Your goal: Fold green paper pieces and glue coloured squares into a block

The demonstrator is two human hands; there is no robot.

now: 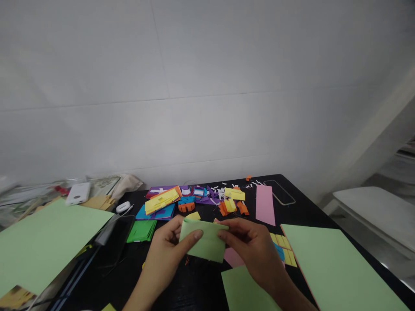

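Observation:
A folded piece of light green paper (207, 244) is held up between both hands above the black table (181, 285). My left hand (168, 246) grips its left side, with the thumb flat on the front. On the right side, my right hand (248, 244) pinches the upper corner between thumb and fingers. Below the right hand lie another light green sheet (243, 289) and a pink piece (232, 258), both partly covered. Left of the left hand sits a stack of bright green paper (142, 231).
Yellow folded paper (162, 201), orange pieces (186, 207) and white scraps lie at the back. A pink strip (265, 205) and clear case (282, 194) are back right. Large green sheets (340, 263) flank both sides. Earbuds case (123, 207) and white device (78, 193) are left.

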